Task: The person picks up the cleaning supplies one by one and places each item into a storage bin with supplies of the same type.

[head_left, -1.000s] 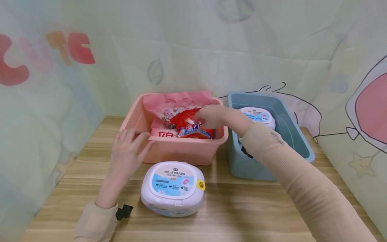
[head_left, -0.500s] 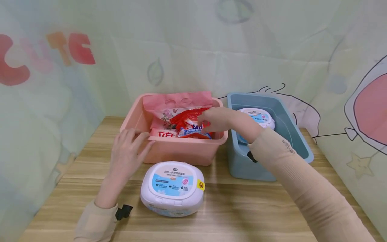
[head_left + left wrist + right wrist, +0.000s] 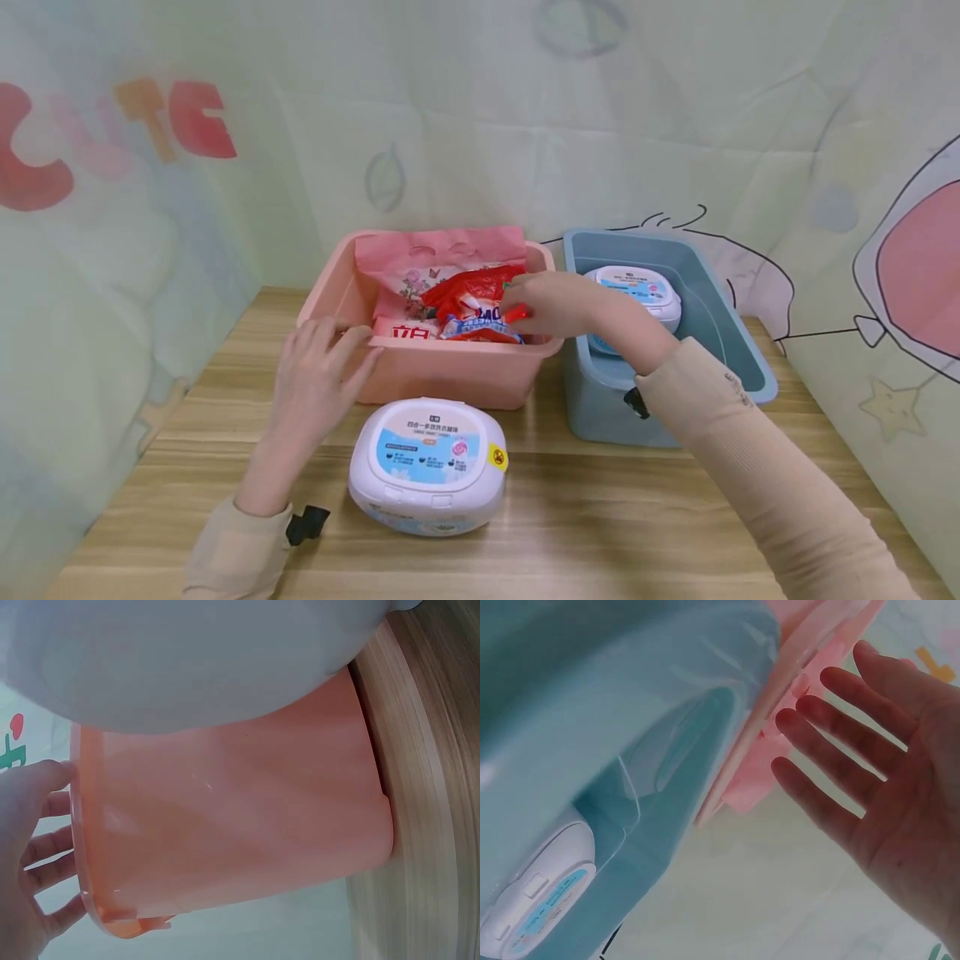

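My left hand (image 3: 315,375) holds the front left corner of a pink plastic bin (image 3: 450,379), thumb outside the rim and fingers over it. The left wrist view shows the fingertips at the bin's rim (image 3: 77,825). Over the bin's right side is my right hand (image 3: 555,304), its fingers spread and empty in the right wrist view. Beneath it lies a red and blue laundry detergent bag (image 3: 476,308) inside the bin. Behind that bag, a pink floral bag (image 3: 412,283) leans against the back wall.
In front of the pink bin, a white lidded laundry-pod box (image 3: 427,467) stands on the wooden table (image 3: 570,533). A blue bin (image 3: 622,417) stands at right with a similar white box (image 3: 637,287) inside. A printed curtain (image 3: 465,125) hangs behind.
My right hand has let go of the red and blue detergent bag and drawn back to the right, uncovering more of it. The left hand stays at the pink bin's rim.
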`<action>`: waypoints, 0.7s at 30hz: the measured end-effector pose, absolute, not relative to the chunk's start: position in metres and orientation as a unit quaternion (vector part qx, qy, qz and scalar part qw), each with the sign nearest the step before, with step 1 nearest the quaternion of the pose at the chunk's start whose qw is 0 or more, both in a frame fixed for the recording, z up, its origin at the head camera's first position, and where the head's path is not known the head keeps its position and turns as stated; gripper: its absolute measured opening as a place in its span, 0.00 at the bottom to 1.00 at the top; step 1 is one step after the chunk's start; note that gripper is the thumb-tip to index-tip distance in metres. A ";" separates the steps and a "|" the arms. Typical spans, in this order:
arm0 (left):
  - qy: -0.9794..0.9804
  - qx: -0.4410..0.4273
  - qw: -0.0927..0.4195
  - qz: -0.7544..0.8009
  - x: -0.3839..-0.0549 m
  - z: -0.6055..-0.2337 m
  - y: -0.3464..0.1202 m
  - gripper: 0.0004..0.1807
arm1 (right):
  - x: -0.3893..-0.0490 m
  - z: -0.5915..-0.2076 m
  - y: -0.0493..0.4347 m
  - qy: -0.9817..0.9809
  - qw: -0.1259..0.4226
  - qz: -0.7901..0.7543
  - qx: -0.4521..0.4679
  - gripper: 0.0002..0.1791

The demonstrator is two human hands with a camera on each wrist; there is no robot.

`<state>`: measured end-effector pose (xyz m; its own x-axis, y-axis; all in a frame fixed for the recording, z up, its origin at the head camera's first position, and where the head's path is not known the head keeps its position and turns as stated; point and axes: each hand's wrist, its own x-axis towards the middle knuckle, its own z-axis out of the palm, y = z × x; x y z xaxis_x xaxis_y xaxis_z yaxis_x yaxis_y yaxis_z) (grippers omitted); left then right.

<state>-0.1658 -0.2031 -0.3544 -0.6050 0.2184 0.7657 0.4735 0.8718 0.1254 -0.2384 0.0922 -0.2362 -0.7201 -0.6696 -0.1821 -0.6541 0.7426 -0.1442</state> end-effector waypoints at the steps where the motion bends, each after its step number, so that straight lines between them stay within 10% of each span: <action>1: -0.881 -0.197 0.399 -0.159 -0.166 -0.354 -0.203 0.16 | -0.238 -0.237 0.094 0.927 0.111 -0.040 -0.356 0.22; 21: -0.867 -0.225 0.415 -0.160 -0.158 -0.346 -0.192 0.16 | -0.211 -0.249 0.124 0.928 0.037 -0.133 -0.346 0.19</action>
<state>-0.1580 -0.1919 -0.3462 -0.5538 0.2572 0.7919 0.5226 0.8478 0.0901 -0.2112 0.1245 -0.2488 -0.7577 -0.6522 0.0230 -0.6323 0.7250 -0.2729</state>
